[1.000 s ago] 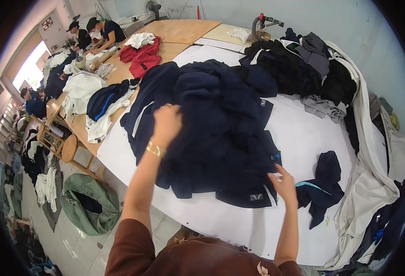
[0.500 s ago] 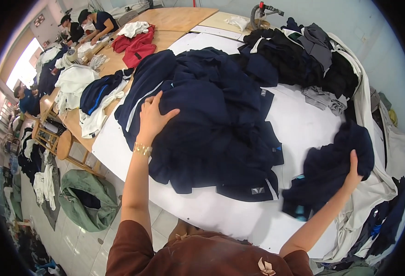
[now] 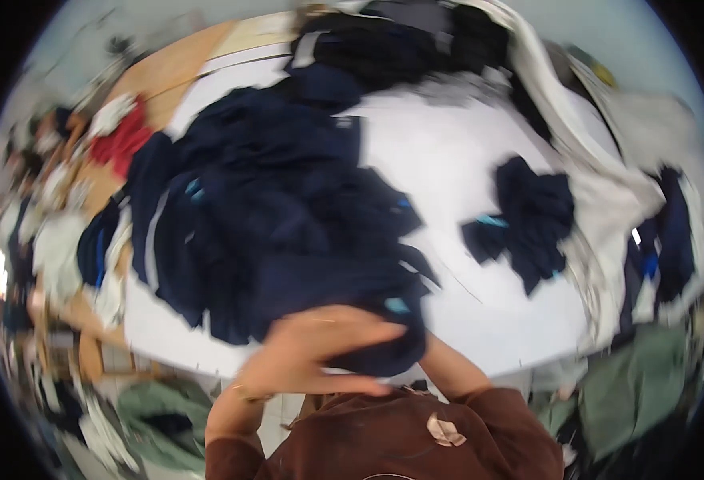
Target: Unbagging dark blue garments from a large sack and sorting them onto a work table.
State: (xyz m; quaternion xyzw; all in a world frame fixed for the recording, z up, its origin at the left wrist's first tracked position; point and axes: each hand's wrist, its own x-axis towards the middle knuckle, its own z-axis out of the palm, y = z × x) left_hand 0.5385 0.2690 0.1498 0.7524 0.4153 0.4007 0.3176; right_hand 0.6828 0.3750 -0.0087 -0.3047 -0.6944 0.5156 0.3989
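Note:
A large heap of navy garments (image 3: 248,192) lies on the white table, with white stripes and small light-blue patches showing. My left hand (image 3: 312,344), blurred and wearing a gold bracelet, is over the heap's near edge. Its fingers are stretched out, with the thumb apart from them. A navy garment piece with a light-blue tab (image 3: 397,305) lies by its fingertips. Behind this piece my right forearm (image 3: 453,370) disappears, so my right hand is hidden. Farther right, a separate crumpled navy garment (image 3: 534,210) rests on the table.
Black and grey clothes (image 3: 384,52) are piled at the table's far side. Cream cloth (image 3: 592,208) drapes over the right edge. Red and white garments (image 3: 124,132) lie on the wooden table at left. Green sacks (image 3: 164,420) stand below on the floor. People at far left are blurred.
My right hand has let go of the crumpled navy garment at right and come to the heap's near edge. My left hand has moved down toward me. The view has swung right.

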